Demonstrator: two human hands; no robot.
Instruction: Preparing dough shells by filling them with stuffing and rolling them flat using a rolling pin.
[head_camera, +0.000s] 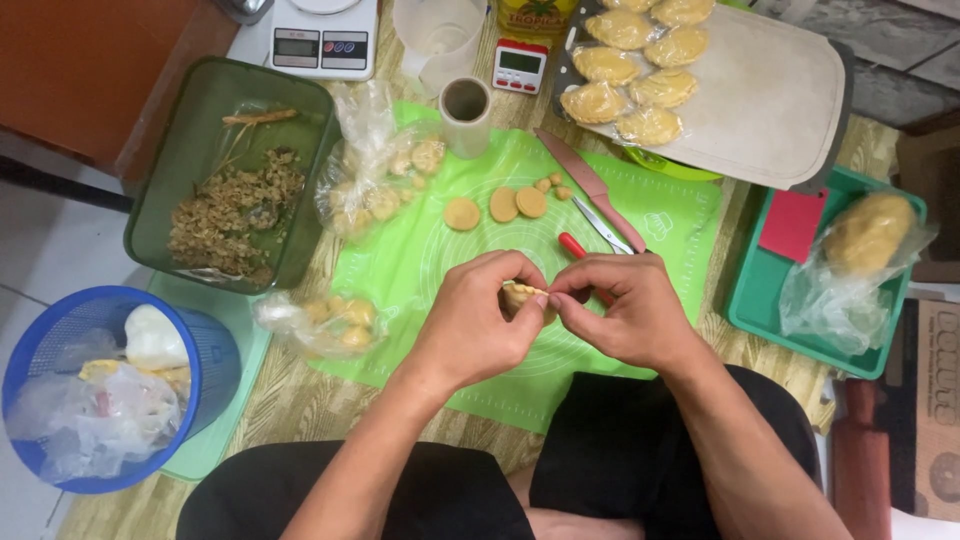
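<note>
Above the green mat, both hands pinched on a dough pastry, crimped edge up, long axis left-right.

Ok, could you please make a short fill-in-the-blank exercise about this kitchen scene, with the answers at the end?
1. The left hand and the right hand both pinch one small ____ pastry.
2. The mat under the hands is ____ in colour.
3. The finished pastries lie on a white ____ board.
4. The waste basket beside the table is ____.

Missing words: folded; green; cutting; blue
</note>
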